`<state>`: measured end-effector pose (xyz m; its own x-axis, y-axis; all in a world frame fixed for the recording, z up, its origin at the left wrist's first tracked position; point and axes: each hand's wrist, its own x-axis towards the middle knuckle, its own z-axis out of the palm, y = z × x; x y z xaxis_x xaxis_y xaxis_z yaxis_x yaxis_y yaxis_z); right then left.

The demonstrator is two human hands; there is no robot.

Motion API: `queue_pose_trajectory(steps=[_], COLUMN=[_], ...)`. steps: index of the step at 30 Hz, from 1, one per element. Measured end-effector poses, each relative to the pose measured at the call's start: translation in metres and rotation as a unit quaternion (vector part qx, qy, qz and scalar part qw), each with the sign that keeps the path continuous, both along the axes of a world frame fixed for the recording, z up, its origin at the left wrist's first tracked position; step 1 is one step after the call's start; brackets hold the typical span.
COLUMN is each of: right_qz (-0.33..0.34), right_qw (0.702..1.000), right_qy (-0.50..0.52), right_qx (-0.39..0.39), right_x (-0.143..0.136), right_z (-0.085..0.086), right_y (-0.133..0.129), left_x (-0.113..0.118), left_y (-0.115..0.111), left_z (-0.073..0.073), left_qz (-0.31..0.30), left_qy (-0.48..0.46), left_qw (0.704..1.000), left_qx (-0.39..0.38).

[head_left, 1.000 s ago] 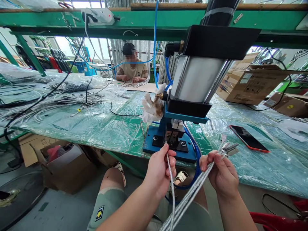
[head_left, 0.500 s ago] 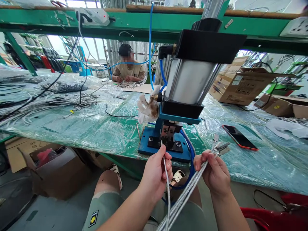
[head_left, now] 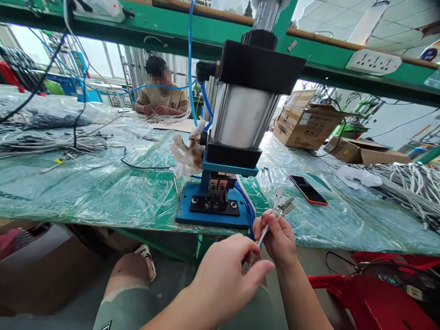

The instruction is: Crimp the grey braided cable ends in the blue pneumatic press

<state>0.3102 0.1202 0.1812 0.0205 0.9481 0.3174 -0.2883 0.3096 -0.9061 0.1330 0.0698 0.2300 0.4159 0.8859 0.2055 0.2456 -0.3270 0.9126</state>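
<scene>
My right hand [head_left: 280,238] is closed around a bundle of grey cables [head_left: 263,235] near their ends. Flat metal end fittings [head_left: 286,207] stick out above its fingers. Just below and to the left, my left hand [head_left: 228,272] curls its fingers round the same bundle, with the thumb standing off to the side. The lower run of the cables is mostly hidden behind this hand. Both hands are in front of a pneumatic press [head_left: 237,114] on a blue base [head_left: 185,208]. No cable shows in its black tooling [head_left: 216,197].
A phone [head_left: 308,189] lies right of the press, with a hex key [head_left: 266,173] behind it. Cable piles [head_left: 409,188] and cardboard boxes [head_left: 300,121] occupy the right side. More cables [head_left: 51,142] lie left. A co-worker [head_left: 161,96] sits across the table. A red chair [head_left: 364,298] stands lower right.
My left hand has left the press tooling, moving down and right onto the bundle; the single cable it held is away from the tooling. The view has turned right.
</scene>
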Motion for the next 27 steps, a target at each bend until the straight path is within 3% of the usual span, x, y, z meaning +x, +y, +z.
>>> queue_pose_trajectory(steps=[2,5,14,17,20,24,27], right_qz=[-0.004,-0.023,-0.061,-0.051,-0.037,-0.022,-0.019], right_qw=[1.0,0.999,0.996,0.997,0.997,0.998,0.998], right_qy=[-0.014,-0.023,-0.058,-0.06,-0.058,-0.046,-0.048], right_qx=[-0.008,-0.01,-0.019,-0.022,-0.029,-0.023,-0.029], right_x=[0.001,0.002,0.007,0.005,0.004,0.007,0.008], right_z=[-0.002,-0.006,-0.01,-0.007,-0.005,-0.008,-0.011], right_y=[0.001,0.002,0.005,0.002,0.0,0.0,0.0], left_x=[0.003,0.007,0.017,0.018,0.013,-0.005,-0.023], left_y=[0.01,0.017,0.031,0.034,0.03,0.017,0.008], left_z=[-0.009,-0.016,-0.003,0.001,0.008,0.008,-0.006], left_qz=[0.035,0.026,0.011,0.035,0.046,-0.026,0.029], left_qy=[0.006,-0.002,-0.123,-0.153,-0.251,-0.358,-0.347], left_qw=[0.999,1.0,0.99,0.986,0.958,0.872,0.874], left_qx=[0.007,0.003,-0.067,-0.063,-0.13,-0.334,-0.338])
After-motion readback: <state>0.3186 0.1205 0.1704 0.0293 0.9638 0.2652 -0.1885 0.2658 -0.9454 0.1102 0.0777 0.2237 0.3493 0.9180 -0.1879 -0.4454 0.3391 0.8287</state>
